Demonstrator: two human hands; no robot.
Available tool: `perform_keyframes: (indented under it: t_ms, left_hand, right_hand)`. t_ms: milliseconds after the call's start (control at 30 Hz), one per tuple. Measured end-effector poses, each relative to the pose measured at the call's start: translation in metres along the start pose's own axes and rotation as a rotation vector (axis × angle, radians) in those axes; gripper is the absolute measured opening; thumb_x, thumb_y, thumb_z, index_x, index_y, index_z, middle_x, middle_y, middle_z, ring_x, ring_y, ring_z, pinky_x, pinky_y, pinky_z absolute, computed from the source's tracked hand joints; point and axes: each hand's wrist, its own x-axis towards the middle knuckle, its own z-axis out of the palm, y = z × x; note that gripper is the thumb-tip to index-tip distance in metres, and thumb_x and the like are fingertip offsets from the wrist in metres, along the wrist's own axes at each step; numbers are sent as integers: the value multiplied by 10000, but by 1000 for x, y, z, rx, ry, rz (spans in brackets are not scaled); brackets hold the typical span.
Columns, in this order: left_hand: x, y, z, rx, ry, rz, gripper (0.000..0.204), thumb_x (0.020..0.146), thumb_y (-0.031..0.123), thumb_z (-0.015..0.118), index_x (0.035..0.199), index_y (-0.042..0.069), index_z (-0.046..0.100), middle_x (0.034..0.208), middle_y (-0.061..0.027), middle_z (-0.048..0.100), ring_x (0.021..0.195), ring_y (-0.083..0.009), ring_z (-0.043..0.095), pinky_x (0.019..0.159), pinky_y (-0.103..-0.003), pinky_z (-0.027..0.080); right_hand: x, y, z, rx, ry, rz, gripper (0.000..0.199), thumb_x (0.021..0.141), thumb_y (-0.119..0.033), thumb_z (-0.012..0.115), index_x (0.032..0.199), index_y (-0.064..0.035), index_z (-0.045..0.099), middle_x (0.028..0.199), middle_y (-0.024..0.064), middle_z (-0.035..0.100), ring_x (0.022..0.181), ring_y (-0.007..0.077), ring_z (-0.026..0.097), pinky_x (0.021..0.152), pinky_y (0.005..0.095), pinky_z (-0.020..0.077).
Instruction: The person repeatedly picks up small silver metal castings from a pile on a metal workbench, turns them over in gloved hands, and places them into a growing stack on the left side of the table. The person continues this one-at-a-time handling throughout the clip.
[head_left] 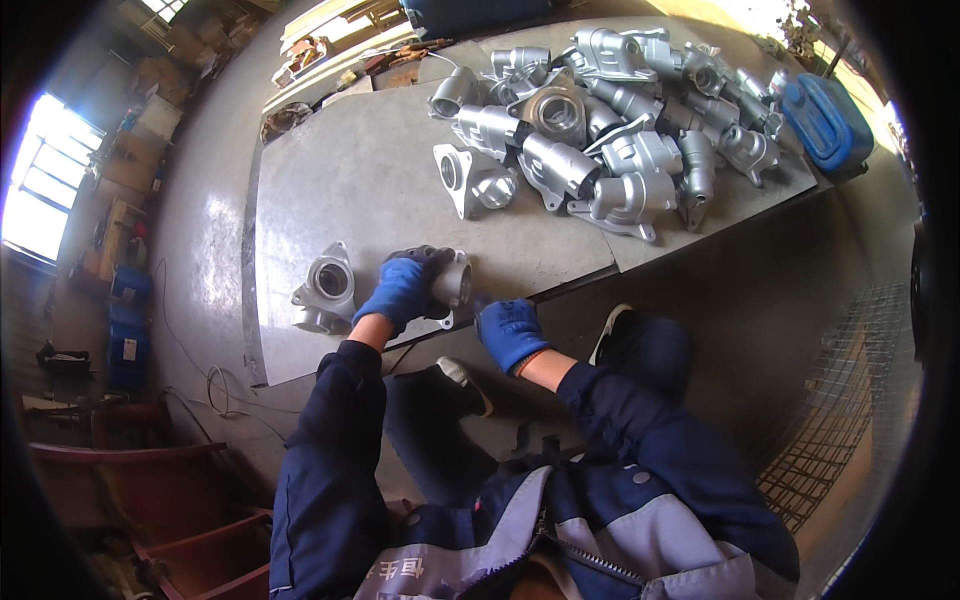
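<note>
My left hand point(402, 288), in a blue glove with dark fingertips, is closed around a silver-grey metal casting point(456, 282) near the table's front edge. A round opening on the casting faces right, and a flange with a hole shows low beside my wrist. Just right of that opening is my right hand point(510, 332), also gloved in blue, its fingers curled together. What it holds, if anything, is too dark and small to make out. To the left of my left hand, a second flanged casting point(330, 280) rests on the table with its round bore facing up.
Several similar castings point(630, 150) lie heaped on the metal table point(340, 180) at the back right. A blue jerrycan point(828, 122) stands at the table's right end. Wooden boards point(335, 40) lie beyond the far edge. Wire mesh point(840, 400) is at right, a red metal frame point(180, 500) at lower left.
</note>
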Motion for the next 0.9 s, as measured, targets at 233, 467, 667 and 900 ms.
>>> perform_keyframes:
  t_ms: [233, 467, 667, 900]
  left_hand:
    - [-6, -11, -18, -466, -155, 15, 701, 623, 231, 862, 1245, 90, 570, 1109, -128, 662, 1005, -232, 650, 841, -333, 520]
    - [-3, -36, -30, -766, 99, -200, 622, 764, 80, 776, 1326, 41, 511, 1230, -112, 619, 1127, -191, 579, 914, -301, 487]
    - [-33, -28, -4, -354, 144, -36, 636, 661, 189, 812, 1247, 110, 576, 1254, -119, 607, 1142, -293, 588, 947, -389, 486]
    - [1, -17, 60, -118, 662, -310, 338, 627, 111, 709, 962, 150, 683, 1024, -105, 672, 966, -335, 623, 818, -435, 505]
  right_hand:
    - [8, 21, -23, 673, -4, 37, 291, 880, -313, 624, 1059, -86, 641, 876, 149, 711, 834, 322, 697, 754, 434, 537]
    - [66, -5, -10, 1477, -167, 242, 131, 861, -172, 674, 880, -46, 642, 694, 61, 627, 533, 165, 570, 467, 327, 468]
    - [92, 18, -32, 1633, -582, 476, 162, 916, -243, 601, 841, -99, 594, 666, 35, 582, 515, 167, 547, 440, 316, 456]
    - [92, 52, -24, 101, 19, 88, 220, 885, -223, 521, 995, -86, 654, 858, 209, 677, 845, 387, 666, 742, 462, 525]
